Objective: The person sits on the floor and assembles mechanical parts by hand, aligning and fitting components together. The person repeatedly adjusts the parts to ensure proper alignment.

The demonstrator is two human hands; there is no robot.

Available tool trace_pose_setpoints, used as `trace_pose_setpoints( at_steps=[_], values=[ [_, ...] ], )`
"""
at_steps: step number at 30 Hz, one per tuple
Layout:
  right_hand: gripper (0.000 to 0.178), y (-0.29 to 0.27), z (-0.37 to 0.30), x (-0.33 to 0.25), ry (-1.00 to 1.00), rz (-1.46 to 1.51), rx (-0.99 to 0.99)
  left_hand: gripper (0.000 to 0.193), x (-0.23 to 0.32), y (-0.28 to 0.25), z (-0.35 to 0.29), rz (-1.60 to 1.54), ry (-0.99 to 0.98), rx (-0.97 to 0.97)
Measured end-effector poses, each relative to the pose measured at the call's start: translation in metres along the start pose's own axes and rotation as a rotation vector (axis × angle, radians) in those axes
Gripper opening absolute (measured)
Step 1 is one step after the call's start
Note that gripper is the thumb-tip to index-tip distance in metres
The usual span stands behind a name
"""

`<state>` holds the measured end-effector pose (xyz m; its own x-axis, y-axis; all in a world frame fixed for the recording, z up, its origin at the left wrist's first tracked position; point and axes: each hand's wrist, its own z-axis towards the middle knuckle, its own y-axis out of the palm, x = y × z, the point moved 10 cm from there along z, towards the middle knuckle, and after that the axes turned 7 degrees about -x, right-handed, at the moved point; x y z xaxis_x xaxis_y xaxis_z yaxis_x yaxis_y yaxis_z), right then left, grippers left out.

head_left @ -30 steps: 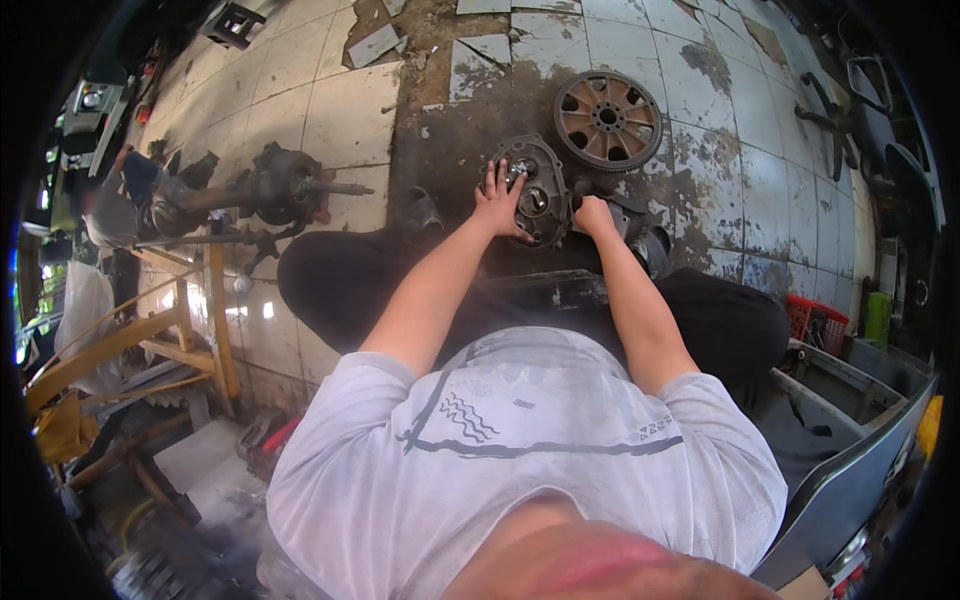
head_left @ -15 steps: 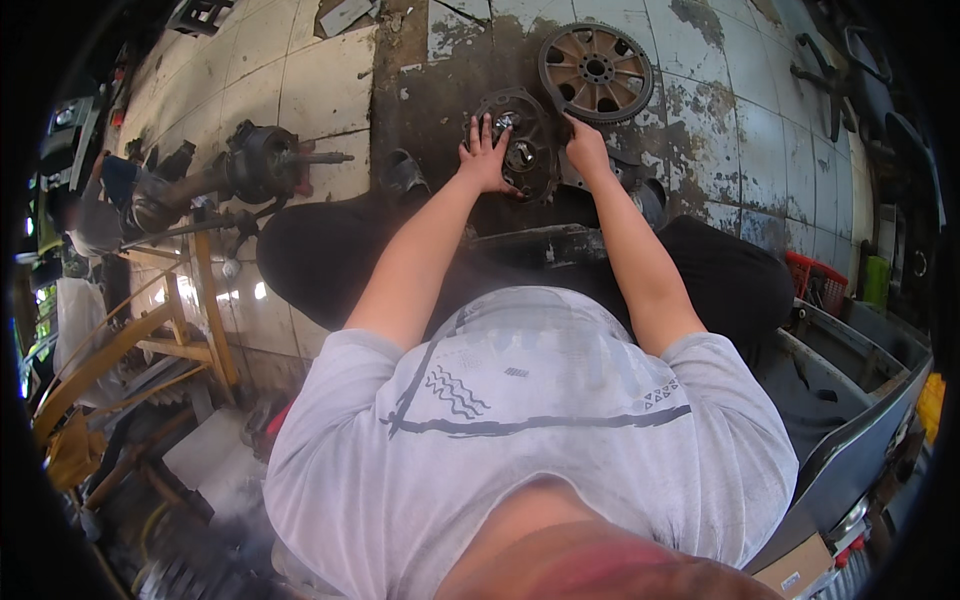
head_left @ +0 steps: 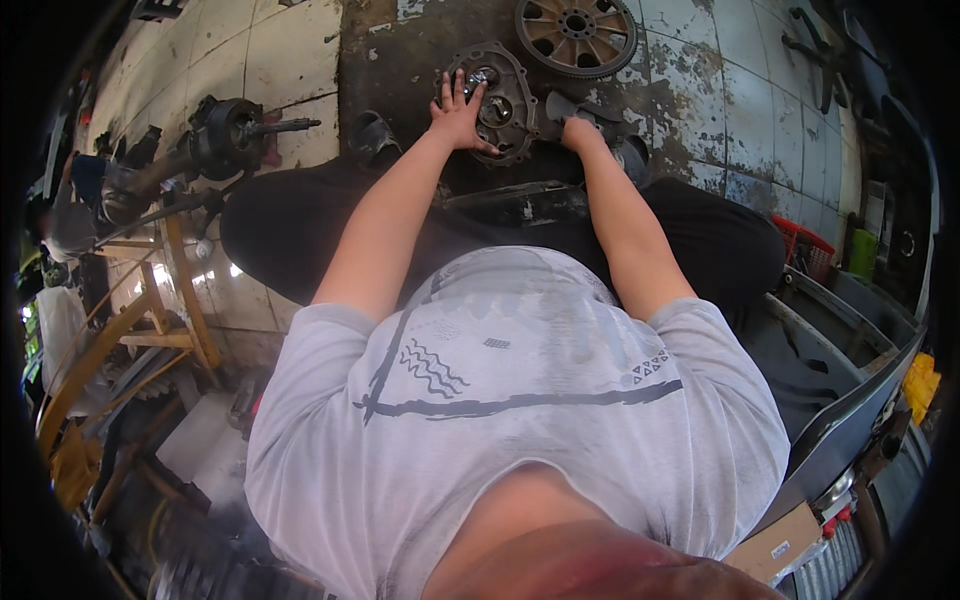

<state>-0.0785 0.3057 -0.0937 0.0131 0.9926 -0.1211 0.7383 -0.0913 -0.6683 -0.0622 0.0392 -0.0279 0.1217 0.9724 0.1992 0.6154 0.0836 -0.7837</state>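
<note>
A round cast-metal housing [head_left: 520,118], with bolt lugs round its rim and two shiny bearing openings, lies on the dark floor between my legs. My left hand [head_left: 461,118] rests on its left side, fingers spread and thumb along the near rim; it holds nothing. To the right of the housing is my right hand [head_left: 580,133], its fingers curled beside a flat grey piece [head_left: 578,108]. What those fingers hold, if anything, is hidden. Just beyond lies a toothed flywheel [head_left: 577,28] with brownish spokes and a round hub.
An axle assembly [head_left: 215,140] with a protruding shaft stands at left, near a yellowish wooden frame [head_left: 200,330]. At right are a grey metal bin [head_left: 850,400] and a red basket [head_left: 803,245]. Worn tiles surround the dark floor patch.
My right hand has drawn back from the flywheel's near edge, and its extended finger has curled in. My left hand stays spread on the housing. The whole view has shifted slightly.
</note>
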Motion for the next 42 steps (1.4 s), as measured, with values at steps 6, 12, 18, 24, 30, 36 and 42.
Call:
trace_pose_setpoints(
  at_steps=[6,12,18,24,30,36,42],
  values=[
    [0.042,0.013,0.023,0.038,0.063,0.259,0.116,0.159,-0.001,-0.001,0.001,0.01,0.002,0.011],
    [0.043,-0.024,0.041,0.072,0.126,0.434,0.282,0.157,-0.001,-0.001,-0.002,0.039,-0.039,-0.05],
    [0.053,-0.002,0.086,0.119,0.056,0.289,0.383,0.161,0.019,-0.018,0.001,0.027,0.046,-0.007],
    [0.042,-0.009,0.051,0.066,0.192,0.018,0.302,0.164,-0.003,0.004,-0.006,-0.009,-0.012,-0.061],
    [0.038,-0.016,0.071,0.085,0.184,0.088,0.312,0.162,0.003,-0.009,-0.007,-0.045,0.019,-0.045],
    [0.047,-0.007,0.061,0.073,0.123,-0.088,0.04,0.161,0.0,-0.008,-0.012,-0.066,0.007,-0.031],
    [0.065,-0.07,0.07,0.102,0.059,-0.239,0.125,0.161,0.003,-0.012,-0.012,-0.085,0.035,-0.019]
  ],
)
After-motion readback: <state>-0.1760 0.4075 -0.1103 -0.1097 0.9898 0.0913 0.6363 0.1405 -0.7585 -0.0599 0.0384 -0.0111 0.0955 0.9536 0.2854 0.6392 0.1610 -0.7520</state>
